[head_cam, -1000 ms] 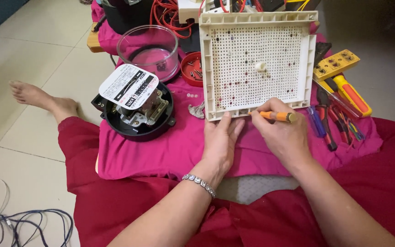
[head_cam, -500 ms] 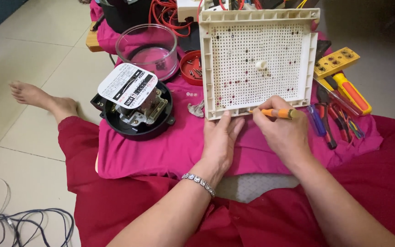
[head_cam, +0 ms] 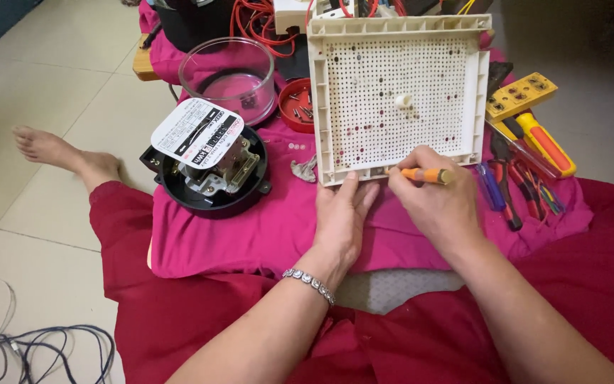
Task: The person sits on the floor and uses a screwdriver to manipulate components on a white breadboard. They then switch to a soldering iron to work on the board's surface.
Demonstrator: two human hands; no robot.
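Against tray rim (head_cam: 399,171), screwdriver (head_cam: 424,174) seemingly leftward

Setting: home floor used as an improvised electrical repair spot. Pale tiled floor (head_cam: 51,92), person seated barefoot on it. Pink cloth (head_cam: 250,227) spread as work surface. On it: opened electricity meter (head_cam: 207,160), clear glass meter cover (head_cam: 229,75), screwdrivers and pliers (head_cam: 527,178), yellow tester (head_cam: 520,96). Loose cables (head_cam: 30,348) on floor.
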